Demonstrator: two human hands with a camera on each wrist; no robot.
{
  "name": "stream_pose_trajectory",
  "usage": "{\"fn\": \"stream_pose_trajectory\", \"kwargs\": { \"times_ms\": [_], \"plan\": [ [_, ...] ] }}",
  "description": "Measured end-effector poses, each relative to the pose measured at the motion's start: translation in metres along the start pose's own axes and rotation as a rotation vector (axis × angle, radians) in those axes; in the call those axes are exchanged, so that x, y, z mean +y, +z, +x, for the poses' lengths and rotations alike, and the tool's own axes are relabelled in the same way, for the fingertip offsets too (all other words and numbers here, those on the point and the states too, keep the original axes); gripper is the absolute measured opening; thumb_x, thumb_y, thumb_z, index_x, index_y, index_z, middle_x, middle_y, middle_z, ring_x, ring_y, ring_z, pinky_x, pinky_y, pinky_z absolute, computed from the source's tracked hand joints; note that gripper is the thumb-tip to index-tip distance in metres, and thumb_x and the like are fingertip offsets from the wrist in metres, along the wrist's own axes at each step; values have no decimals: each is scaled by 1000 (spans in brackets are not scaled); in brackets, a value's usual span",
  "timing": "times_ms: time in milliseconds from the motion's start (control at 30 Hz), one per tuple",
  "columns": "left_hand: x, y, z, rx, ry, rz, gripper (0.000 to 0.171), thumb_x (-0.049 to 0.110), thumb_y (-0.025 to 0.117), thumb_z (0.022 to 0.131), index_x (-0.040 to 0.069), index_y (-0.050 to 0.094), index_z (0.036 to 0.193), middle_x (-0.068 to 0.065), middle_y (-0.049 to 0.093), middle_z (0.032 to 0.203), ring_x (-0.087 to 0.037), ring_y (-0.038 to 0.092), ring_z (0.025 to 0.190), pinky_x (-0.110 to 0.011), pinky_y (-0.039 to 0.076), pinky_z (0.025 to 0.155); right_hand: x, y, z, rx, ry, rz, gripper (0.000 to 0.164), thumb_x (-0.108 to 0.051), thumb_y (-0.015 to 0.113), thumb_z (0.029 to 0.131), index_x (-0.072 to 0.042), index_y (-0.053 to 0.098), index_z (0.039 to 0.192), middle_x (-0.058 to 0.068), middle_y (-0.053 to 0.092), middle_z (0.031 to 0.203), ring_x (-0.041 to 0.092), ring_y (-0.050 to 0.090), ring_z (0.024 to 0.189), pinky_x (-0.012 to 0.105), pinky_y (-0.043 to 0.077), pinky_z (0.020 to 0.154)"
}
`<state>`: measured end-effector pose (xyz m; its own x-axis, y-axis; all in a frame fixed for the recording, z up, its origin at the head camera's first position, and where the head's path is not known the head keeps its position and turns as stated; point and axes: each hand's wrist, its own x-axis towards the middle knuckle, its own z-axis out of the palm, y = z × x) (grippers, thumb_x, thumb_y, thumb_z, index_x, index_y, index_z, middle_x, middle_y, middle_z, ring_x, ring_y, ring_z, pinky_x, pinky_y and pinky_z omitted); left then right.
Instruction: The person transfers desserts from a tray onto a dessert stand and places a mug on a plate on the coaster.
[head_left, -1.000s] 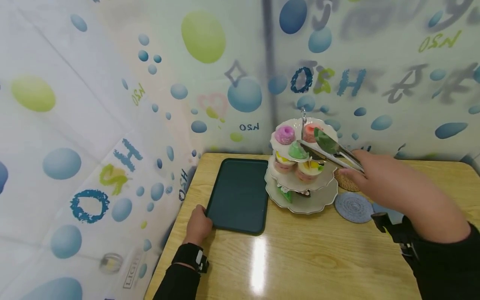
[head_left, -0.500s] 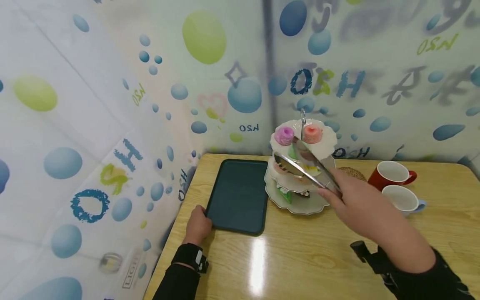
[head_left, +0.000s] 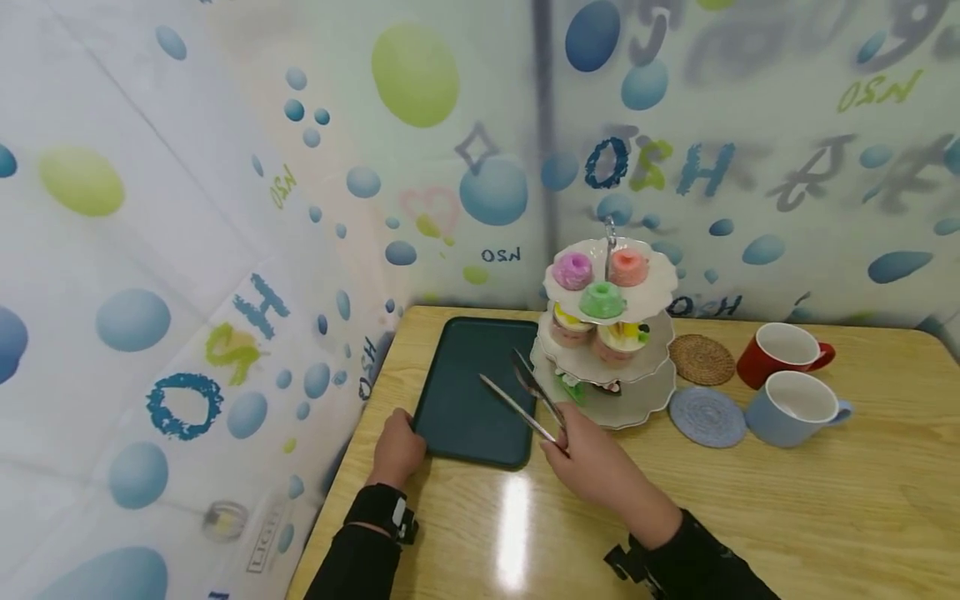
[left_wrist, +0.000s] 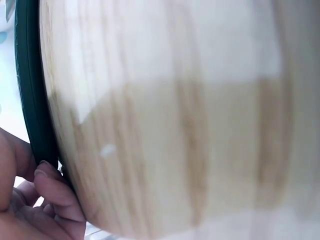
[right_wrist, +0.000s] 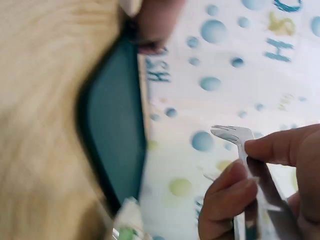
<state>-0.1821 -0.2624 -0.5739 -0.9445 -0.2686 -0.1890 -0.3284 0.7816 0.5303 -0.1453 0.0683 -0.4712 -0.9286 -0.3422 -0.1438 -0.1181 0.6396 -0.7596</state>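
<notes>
My left hand (head_left: 397, 450) pinches the near left edge of a dark green tray (head_left: 468, 350); the left wrist view shows thumb and fingers on the tray's rim (left_wrist: 31, 95). In my right hand (head_left: 600, 462) is a pair of metal tongs (head_left: 517, 407), with its arms spread over the tray's right part and no food between the tips. Beside the tray stands a white three-tier cake stand (head_left: 648, 296). Its top tier bears a purple cake (head_left: 573, 272), a pink cake (head_left: 628, 267) and a green cake (head_left: 602, 300).
Two cups with yellow topping (head_left: 621, 346) sit on the middle tier; the bottom tier's items are partly hidden. To the right lie a brown woven coaster (head_left: 702, 359) and a blue coaster (head_left: 707, 416), near a red mug (head_left: 757, 365) and a blue mug (head_left: 780, 421).
My right hand has carried the tongs from the top tier leftward and down to over the tray. All three top-tier cakes are still on the stand. My left hand has stayed on the tray.
</notes>
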Motion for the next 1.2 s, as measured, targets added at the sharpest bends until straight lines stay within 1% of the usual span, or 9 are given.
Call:
{"fn": "stream_pose_trajectory", "kwargs": {
  "times_ms": [167, 267, 367, 400, 567, 767, 867, 1033, 1200],
  "plan": [
    [-2, -1, 2, -3, -10, 11, 30, 3, 53, 85, 2, 49, 114, -16, 53, 108, -27, 53, 87, -40, 44, 70, 4, 49, 27, -51, -10, 28, 65, -19, 60, 90, 1, 27, 142, 5, 51, 88, 17, 51, 74, 33, 42, 61],
    [0, 0, 3, -14, -22, 8, 29, 4, 52, 86, 2, 49, 115, -16, 54, 109, -26, 53, 89, -40, 44, 73, 3, 71, 44, -32, -30, -16, 66, -23, 59, 92, 2, 26, 143, 11, 58, 108, 21, 59, 92, 38, 49, 74],
    [3, 1, 4, -12, -25, 0, 29, 3, 51, 86, 3, 49, 115, -16, 54, 109, -26, 54, 90, -41, 45, 74, 1, 84, 64, 28, -64, -115, 65, -27, 59, 92, 3, 30, 142, 17, 58, 121, 24, 63, 95, 41, 51, 76],
    [4, 2, 4, -12, -23, -4, 29, 2, 51, 86, 2, 49, 115, -16, 54, 109, -26, 54, 89, -41, 45, 73, 1, 87, 70, 55, -78, -164, 64, -29, 59, 91, 3, 32, 140, 17, 58, 122, 23, 63, 94, 40, 52, 74],
    [5, 6, 3, -19, -28, -10, 28, 3, 52, 86, 3, 49, 114, -15, 54, 109, -26, 54, 88, -40, 44, 72, 5, 97, 94, 95, -103, -376, 59, -32, 60, 89, 3, 39, 131, 10, 62, 88, 16, 56, 57, 33, 44, 49],
    [3, 7, 5, -9, -31, -21, 27, 3, 53, 86, 4, 50, 112, -13, 54, 106, -25, 53, 86, -39, 44, 70, 7, 107, 110, 92, -64, -424, 52, -34, 60, 89, 4, 45, 122, 10, 61, 79, 22, 59, 60, 37, 46, 52],
    [3, 7, 7, -5, -33, -24, 27, 3, 53, 86, 5, 50, 112, -13, 54, 106, -25, 52, 85, -38, 43, 69, 3, 109, 119, 90, -38, -385, 55, -35, 60, 90, 5, 44, 124, 12, 63, 84, 25, 61, 66, 39, 48, 57],
    [4, 4, 8, -6, -48, -24, 27, 3, 53, 86, 5, 50, 113, -13, 55, 107, -25, 53, 85, -39, 44, 69, 1, 111, 132, 76, 14, -350, 72, -40, 61, 90, 6, 34, 136, 20, 60, 110, 28, 64, 80, 40, 51, 64],
    [2, -1, 8, 40, -51, 38, 29, 8, 58, 85, 5, 51, 113, -15, 52, 104, -26, 53, 80, -39, 45, 67, 8, 117, 131, 196, -51, -443, 90, -56, 61, 84, 5, 29, 141, 22, 52, 124, 33, 60, 96, 44, 49, 79]
  ]
}}
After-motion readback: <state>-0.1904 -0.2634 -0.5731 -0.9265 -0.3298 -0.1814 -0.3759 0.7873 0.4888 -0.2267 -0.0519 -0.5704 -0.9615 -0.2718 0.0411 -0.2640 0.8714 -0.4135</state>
